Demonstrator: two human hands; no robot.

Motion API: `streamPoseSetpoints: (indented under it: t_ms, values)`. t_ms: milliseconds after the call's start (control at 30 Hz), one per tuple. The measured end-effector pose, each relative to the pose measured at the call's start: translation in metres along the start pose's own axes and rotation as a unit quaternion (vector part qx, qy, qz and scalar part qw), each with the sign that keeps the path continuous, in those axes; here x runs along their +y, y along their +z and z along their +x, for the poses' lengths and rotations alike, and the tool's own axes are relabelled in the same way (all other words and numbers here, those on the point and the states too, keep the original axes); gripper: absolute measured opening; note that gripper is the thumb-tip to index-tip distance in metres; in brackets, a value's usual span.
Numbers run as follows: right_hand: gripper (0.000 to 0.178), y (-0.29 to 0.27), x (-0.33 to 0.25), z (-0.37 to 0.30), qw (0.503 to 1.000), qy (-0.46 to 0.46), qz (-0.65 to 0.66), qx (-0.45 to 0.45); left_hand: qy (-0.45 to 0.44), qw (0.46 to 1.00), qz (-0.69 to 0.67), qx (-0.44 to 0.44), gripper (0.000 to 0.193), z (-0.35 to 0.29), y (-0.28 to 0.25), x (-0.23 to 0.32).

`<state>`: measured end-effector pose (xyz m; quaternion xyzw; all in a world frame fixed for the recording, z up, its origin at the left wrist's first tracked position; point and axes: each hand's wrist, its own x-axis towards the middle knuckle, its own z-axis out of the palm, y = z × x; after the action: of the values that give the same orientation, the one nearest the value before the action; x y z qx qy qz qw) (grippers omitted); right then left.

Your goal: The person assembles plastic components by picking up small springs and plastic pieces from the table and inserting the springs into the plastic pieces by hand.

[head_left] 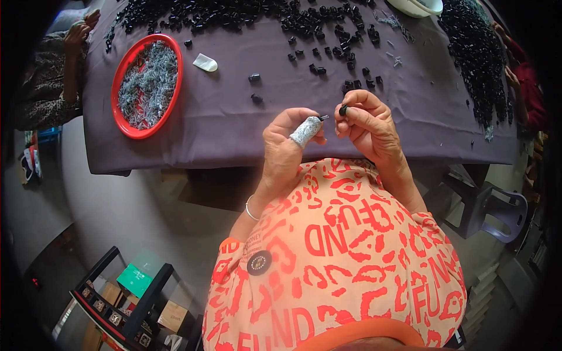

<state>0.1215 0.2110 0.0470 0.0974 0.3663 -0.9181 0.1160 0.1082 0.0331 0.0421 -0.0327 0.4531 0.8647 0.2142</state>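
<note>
- Head view: a large table (222, 137) is covered by a purple-grey cloth.
- Below it, a peach shirt (357, 263) printed in red is worn by the person.
- A broad heap (205, 14) of small black parts is spread along the table's far side, and another heap (474, 58) is piled at its right.
- A red tray (115, 99), filled with thin grey pins (149, 88), is set at the left.
- Near the table's front edge, both hands are raised just beside each other, their fingertips apart.
- By the left hand (287, 131), a thin dark piece (322, 117) with a shiny tip is pinched between finger and thumb; the thumb is covered by a whitish wrap (305, 132).
- By the right hand (372, 120), a small black part (343, 110) is pinched between thumb and fingertips.
- Beyond the hands, loose black parts (254, 77) are scattered singly.
</note>
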Motion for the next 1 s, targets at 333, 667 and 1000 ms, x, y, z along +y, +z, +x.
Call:
streamPoseSetpoints:
  t_ms: [333,667,1000]
  values:
    - [0.016,0.015,-0.002,-0.018,0.946,-0.170,-0.264,0.078,0.020,0.999,0.035,0.002,0.012,-0.002,0.012,0.001]
    - [0.017,0.013,0.002,-0.018,0.922,-0.203,-0.324,0.062,0.057,0.990,0.131,0.007,0.012,0.002,0.017,0.000]
    - [0.017,0.012,0.004,-0.016,0.935,-0.166,-0.301,0.086,0.056,0.991,0.125,0.014,0.015,0.003,0.015,-0.001]
